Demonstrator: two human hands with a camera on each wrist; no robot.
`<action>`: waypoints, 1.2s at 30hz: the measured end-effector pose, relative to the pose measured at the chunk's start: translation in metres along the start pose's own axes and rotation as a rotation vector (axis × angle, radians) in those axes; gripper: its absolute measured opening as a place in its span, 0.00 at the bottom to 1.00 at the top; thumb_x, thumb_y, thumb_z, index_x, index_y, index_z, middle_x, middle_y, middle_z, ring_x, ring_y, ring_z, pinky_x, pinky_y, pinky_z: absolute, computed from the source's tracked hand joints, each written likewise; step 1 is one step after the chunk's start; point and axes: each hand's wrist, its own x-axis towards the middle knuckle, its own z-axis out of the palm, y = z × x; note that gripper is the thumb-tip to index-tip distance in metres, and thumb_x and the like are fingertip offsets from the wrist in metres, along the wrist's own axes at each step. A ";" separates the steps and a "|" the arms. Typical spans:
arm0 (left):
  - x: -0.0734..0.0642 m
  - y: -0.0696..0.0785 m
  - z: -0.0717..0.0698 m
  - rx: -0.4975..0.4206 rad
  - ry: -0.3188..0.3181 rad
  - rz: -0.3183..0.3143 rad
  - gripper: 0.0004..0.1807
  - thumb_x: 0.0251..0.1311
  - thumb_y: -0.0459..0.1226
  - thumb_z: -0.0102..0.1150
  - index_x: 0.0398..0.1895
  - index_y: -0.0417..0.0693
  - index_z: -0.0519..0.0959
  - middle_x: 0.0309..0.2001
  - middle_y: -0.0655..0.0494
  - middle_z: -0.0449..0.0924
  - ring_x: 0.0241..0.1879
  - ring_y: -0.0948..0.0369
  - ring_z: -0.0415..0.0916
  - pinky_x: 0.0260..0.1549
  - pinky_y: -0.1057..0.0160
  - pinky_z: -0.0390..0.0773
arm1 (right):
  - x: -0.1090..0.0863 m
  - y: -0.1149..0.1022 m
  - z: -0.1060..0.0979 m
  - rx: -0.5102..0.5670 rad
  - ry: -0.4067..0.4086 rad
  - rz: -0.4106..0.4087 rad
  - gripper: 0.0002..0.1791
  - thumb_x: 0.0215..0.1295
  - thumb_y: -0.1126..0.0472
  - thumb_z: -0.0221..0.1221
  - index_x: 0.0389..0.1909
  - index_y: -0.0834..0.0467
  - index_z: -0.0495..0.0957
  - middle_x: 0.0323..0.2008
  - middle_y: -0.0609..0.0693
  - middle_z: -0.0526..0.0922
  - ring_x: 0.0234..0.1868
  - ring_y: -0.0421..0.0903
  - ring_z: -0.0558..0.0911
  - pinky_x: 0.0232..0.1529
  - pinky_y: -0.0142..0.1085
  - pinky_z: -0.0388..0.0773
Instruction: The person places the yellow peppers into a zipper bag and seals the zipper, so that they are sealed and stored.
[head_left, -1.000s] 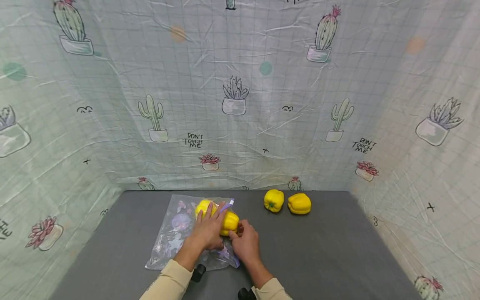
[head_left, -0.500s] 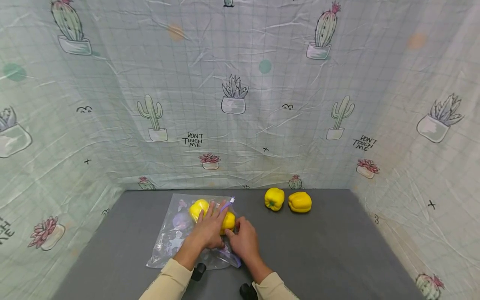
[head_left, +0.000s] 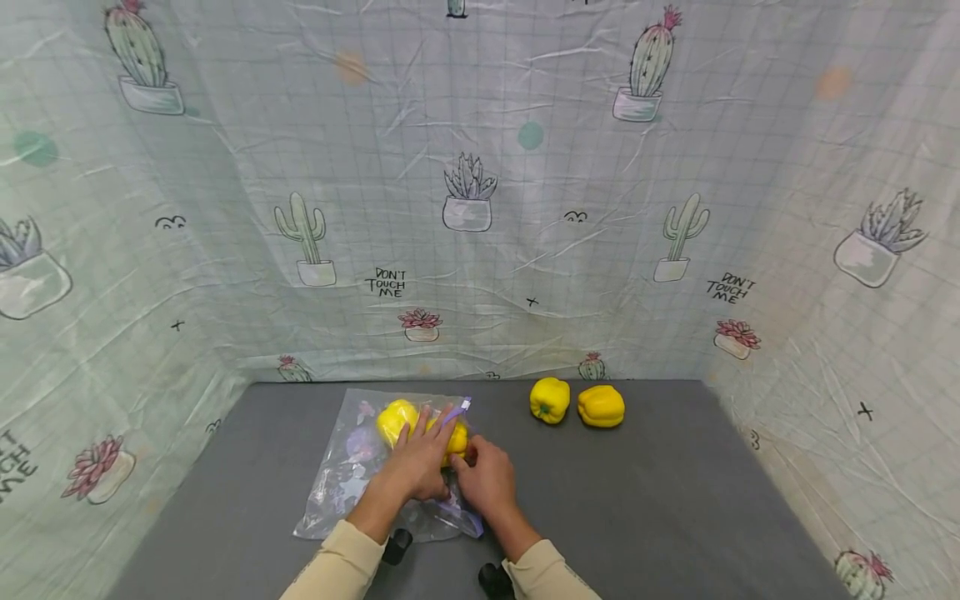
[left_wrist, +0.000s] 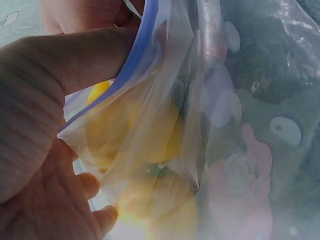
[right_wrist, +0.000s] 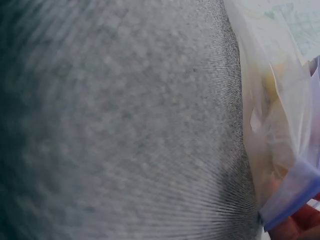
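Note:
A clear zip bag (head_left: 330,492) with printed pastel figures and a purple-blue zip strip lies flat, its mouth to the right. Inside it, one yellow bell pepper (head_left: 396,421) shows through the plastic. My left hand (head_left: 411,468) spreads its fingers over the bag's mouth, the thumb (left_wrist: 95,55) tucked behind the zip strip in the left wrist view. At the mouth, my right hand (head_left: 489,477) grips the right end of a second yellow bell pepper (head_left: 457,439), partly hidden by both hands. In the right wrist view the bag's zip strip (right_wrist: 295,197) crosses over right-hand fingers.
Two more yellow bell peppers, one with its green stem showing (head_left: 550,401) and one on its side (head_left: 602,407), lie at the back right of the grey table (head_left: 637,500). A cactus-print sheet (head_left: 525,250) walls the back and sides.
The second pepper has slid left, deeper into the bag, with my right hand following it. The first pepper has shifted slightly left. My left hand has stayed in place.

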 end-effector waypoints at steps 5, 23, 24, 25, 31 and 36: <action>0.002 0.000 -0.001 -0.025 -0.013 -0.004 0.67 0.37 0.41 0.86 0.82 0.45 0.55 0.84 0.47 0.52 0.83 0.37 0.46 0.76 0.29 0.53 | 0.001 0.003 0.003 0.146 -0.026 -0.009 0.13 0.62 0.62 0.71 0.38 0.58 0.75 0.30 0.51 0.81 0.29 0.39 0.78 0.32 0.31 0.77; -0.004 -0.002 -0.003 -0.066 -0.005 0.024 0.66 0.37 0.39 0.85 0.82 0.42 0.56 0.83 0.45 0.55 0.82 0.37 0.49 0.75 0.29 0.57 | 0.007 0.007 0.008 0.191 -0.037 0.002 0.07 0.59 0.62 0.71 0.28 0.56 0.82 0.22 0.45 0.80 0.24 0.36 0.72 0.26 0.30 0.70; -0.004 -0.002 -0.003 -0.062 -0.003 0.025 0.65 0.37 0.39 0.85 0.82 0.42 0.56 0.83 0.45 0.55 0.82 0.37 0.49 0.75 0.29 0.57 | 0.007 0.007 0.008 0.191 -0.037 -0.004 0.05 0.58 0.63 0.71 0.29 0.57 0.83 0.23 0.46 0.81 0.24 0.37 0.74 0.27 0.30 0.71; -0.003 -0.002 -0.003 -0.056 -0.001 0.026 0.65 0.37 0.39 0.85 0.81 0.42 0.57 0.83 0.45 0.55 0.82 0.36 0.49 0.75 0.29 0.57 | 0.007 0.007 0.007 0.190 -0.040 -0.010 0.04 0.58 0.63 0.71 0.30 0.57 0.85 0.24 0.47 0.83 0.25 0.37 0.75 0.28 0.30 0.72; -0.001 -0.004 -0.001 -0.032 -0.005 0.014 0.66 0.37 0.41 0.86 0.81 0.43 0.57 0.83 0.46 0.55 0.83 0.37 0.48 0.76 0.30 0.56 | 0.008 0.008 0.003 0.175 -0.112 -0.037 0.12 0.56 0.67 0.68 0.42 0.61 0.89 0.31 0.52 0.89 0.32 0.44 0.84 0.32 0.34 0.78; 0.001 -0.005 0.000 -0.047 -0.003 0.007 0.67 0.37 0.41 0.86 0.82 0.42 0.56 0.83 0.46 0.55 0.83 0.37 0.47 0.77 0.31 0.55 | 0.010 0.011 -0.002 0.221 -0.154 -0.066 0.16 0.56 0.69 0.68 0.47 0.65 0.88 0.33 0.54 0.90 0.34 0.44 0.85 0.34 0.34 0.80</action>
